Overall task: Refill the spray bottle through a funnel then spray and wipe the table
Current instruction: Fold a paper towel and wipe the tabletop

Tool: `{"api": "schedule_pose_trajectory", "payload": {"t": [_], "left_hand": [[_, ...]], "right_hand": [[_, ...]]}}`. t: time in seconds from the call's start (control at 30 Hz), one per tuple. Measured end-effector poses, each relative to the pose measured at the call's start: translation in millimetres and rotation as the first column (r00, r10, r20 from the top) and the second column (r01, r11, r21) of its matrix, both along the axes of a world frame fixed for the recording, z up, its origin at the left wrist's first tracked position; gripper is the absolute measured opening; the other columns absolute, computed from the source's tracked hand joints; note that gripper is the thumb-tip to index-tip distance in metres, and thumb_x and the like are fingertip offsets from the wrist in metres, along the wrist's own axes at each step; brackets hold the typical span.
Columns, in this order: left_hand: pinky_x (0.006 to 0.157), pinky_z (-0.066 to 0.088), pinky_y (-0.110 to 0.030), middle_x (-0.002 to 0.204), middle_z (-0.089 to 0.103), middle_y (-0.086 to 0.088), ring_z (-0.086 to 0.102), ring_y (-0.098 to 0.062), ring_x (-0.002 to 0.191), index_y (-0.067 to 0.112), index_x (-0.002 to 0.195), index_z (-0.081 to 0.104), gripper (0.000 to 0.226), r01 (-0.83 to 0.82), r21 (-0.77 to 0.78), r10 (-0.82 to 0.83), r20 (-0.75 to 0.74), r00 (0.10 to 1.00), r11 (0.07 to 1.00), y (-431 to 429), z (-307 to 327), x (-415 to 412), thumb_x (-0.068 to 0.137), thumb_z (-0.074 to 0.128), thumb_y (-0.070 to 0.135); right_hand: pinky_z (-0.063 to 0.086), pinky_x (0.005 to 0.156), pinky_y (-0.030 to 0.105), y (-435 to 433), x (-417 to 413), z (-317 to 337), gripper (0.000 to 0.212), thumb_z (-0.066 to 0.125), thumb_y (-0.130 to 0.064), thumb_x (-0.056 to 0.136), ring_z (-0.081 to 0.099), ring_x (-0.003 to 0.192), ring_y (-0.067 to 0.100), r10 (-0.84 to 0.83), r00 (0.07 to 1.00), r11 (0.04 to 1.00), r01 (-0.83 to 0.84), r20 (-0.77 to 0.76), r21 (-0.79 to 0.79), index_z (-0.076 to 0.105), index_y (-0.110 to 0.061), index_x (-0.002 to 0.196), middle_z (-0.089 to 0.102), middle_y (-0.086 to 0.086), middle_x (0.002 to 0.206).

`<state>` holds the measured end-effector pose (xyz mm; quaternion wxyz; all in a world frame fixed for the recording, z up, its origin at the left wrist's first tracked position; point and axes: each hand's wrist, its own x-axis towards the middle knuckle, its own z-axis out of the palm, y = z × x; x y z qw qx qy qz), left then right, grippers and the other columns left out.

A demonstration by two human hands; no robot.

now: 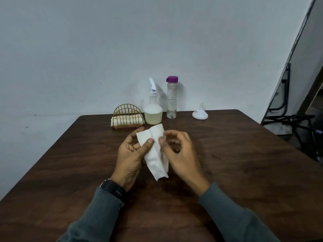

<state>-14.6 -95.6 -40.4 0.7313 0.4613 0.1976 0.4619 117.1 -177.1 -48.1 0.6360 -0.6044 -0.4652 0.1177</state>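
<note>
Wood table [236, 163]; L hand [129, 154] + R hand [181, 154] above mid, palms inward, fingers curled, both pinching tissue [154, 160].

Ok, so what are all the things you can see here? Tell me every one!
table: 1, dark brown wood, under everything
spray bottle: 1, clear with white trigger, pale liquid inside, far edge, middle
plastic bottle: 1, clear with purple cap, just right of the spray bottle
funnel: 1, white, upside down, far edge, right
napkin holder: 1, gold wire, left of the spray bottle
napkin stack: 1, white, inside the holder
paper napkin: 1, white, above the table, between both hands
metal frame: 1, black, beyond the table, right
watch: 1, black, left wrist
left hand: 1, pinches the paper napkin
right hand: 1, pinches the paper napkin
</note>
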Motion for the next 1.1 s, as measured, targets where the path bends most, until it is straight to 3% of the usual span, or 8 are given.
{"api": "schedule_pose_trajectory", "payload": {"t": [0.13, 0.2, 0.37, 0.43, 0.53, 0.63, 0.77, 1.1], "left_hand": [[0.09, 0.062, -0.046, 0.109, 0.08, -0.014, 0.077, -0.024, 0.097, 0.014, 0.132, 0.06, 0.052, 0.04, -0.072, -0.041, -0.017, 0.999, 0.997, 2.0, -2.3, 1.7, 0.083, 0.071, 0.002], [0.093, 0.061, -0.052, 0.107, 0.081, -0.014, 0.076, -0.03, 0.101, 0.017, 0.131, 0.059, 0.046, -0.014, -0.045, 0.007, -0.138, 0.99, 0.999, 5.0, -5.9, 1.3, 0.091, 0.07, -0.001], [0.063, 0.066, -0.047, 0.093, 0.081, -0.003, 0.08, -0.019, 0.078, 0.024, 0.13, 0.054, 0.042, -0.156, 0.278, 0.283, -0.51, 0.813, 0.948, 6.1, -7.0, -4.9, 0.095, 0.075, 0.013], [0.055, 0.065, -0.039, 0.097, 0.079, 0.005, 0.078, -0.013, 0.065, 0.029, 0.128, 0.053, 0.043, -0.198, 0.457, 0.45, -0.548, 0.705, 0.867, 7.8, -5.4, -9.8, 0.094, 0.077, 0.019], [0.075, 0.065, -0.045, 0.096, 0.079, 0.011, 0.078, -0.011, 0.069, 0.036, 0.118, 0.057, 0.033, -0.273, 0.602, 0.621, -0.501, 0.603, 0.75, 16.5, -2.4, -19.8, 0.091, 0.077, 0.031], [0.086, 0.064, -0.044, 0.093, 0.079, 0.008, 0.078, -0.013, 0.079, 0.033, 0.11, 0.063, 0.019, -0.386, 0.563, 0.661, -0.445, 0.605, 0.731, 30.0, 0.7, -31.5, 0.094, 0.074, 0.031], [0.085, 0.065, -0.049, 0.093, 0.081, 0.002, 0.08, -0.013, 0.077, 0.029, 0.105, 0.065, 0.007, -0.456, 0.458, 0.635, -0.395, 0.664, 0.763, 44.8, 1.1, -49.4, 0.101, 0.067, 0.024], [0.09, 0.064, -0.045, 0.089, 0.081, 0.004, 0.079, -0.008, 0.086, 0.02, 0.106, 0.069, 0.006, -0.387, 0.497, 0.607, -0.429, 0.669, 0.777, 56.1, 2.3, -66.3, 0.1, 0.067, 0.021]], "right_hand": [[0.058, 0.09, 0.029, 1.0, 13.6, 4.1, 0.024, 0.071, -0.032, 0.099, 0.071, 0.108, 0.011, 0.12, 0.92, 0.977, -0.176, -0.373, -0.12, 0.063, -0.041, 0.12, 0.075, -0.002, 0.115], [0.058, 0.083, 0.027, 0.9, 16.8, 0.7, 0.019, 0.071, -0.022, 0.099, 0.073, 0.1, 0.015, 0.084, 0.917, 0.974, -0.159, -0.39, -0.164, 0.068, -0.032, 0.115, 0.077, 0.002, 0.1], [0.046, 0.07, 0.019, -5.3, 26.8, -5.2, 0.016, 0.067, -0.026, 0.101, 0.063, 0.092, 0.01, -0.122, 0.99, 0.917, 0.14, 0.073, -0.375, 0.069, -0.029, 0.116, 0.068, -0.007, 0.096], [0.045, 0.082, 0.022, -10.7, 27.1, -8.7, 0.026, 0.062, -0.029, 0.103, 0.059, 0.106, 0.014, -0.118, 0.913, 0.847, 0.298, 0.39, -0.44, 0.066, -0.023, 0.128, 0.061, -0.004, 0.115], [0.043, 0.109, 0.037, -15.8, 23.7, -2.7, 0.035, 0.053, -0.024, 0.107, 0.052, 0.131, 0.023, -0.137, 0.74, 0.846, 0.432, 0.658, -0.311, 0.061, -0.017, 0.14, 0.053, 0.002, 0.145], [0.028, 0.127, 0.042, -16.7, 17.7, 6.0, 0.048, 0.041, -0.033, 0.112, 0.037, 0.153, 0.022, 0.115, 0.748, 0.874, 0.237, 0.654, -0.425, 0.047, -0.013, 0.155, 0.04, 0.004, 0.166], [0.0, 0.132, 0.037, -15.1, 2.6, -10.1, 0.067, 0.017, -0.052, 0.112, 0.001, 0.163, 0.017, 0.457, 0.687, 0.686, 0.133, 0.566, -0.715, 0.013, -0.015, 0.168, 0.003, 0.0, 0.177], [-0.01, 0.13, 0.046, 58.2, -14.3, -15.8, 0.071, 0.008, -0.055, 0.11, -0.017, 0.161, 0.024, 0.534, 0.651, 0.548, 0.22, 0.54, -0.807, -0.003, -0.015, 0.168, -0.017, 0.001, 0.175]]}}
